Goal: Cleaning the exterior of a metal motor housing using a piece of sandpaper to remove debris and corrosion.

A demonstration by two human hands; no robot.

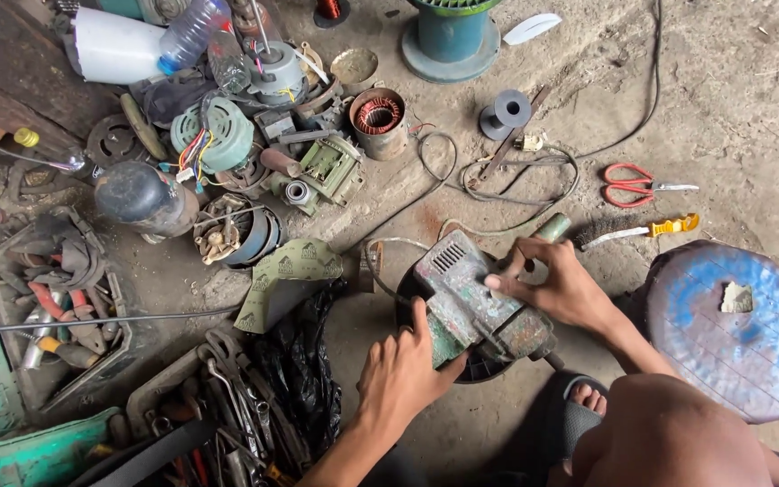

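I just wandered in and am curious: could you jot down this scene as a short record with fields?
Place: dirt floor of a repair spot
Left hand: grips the near side of a worn power tool
Right hand: rests on the tool's far side, index finger on top
Under tool: black round part
Right: blue stool, red scissors, wire brush
Left: tool tray, motor coil

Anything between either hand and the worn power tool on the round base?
Nothing visible. The left hand already grips the worn power tool's near side, and the right hand rests on top. Both are in direct contact.
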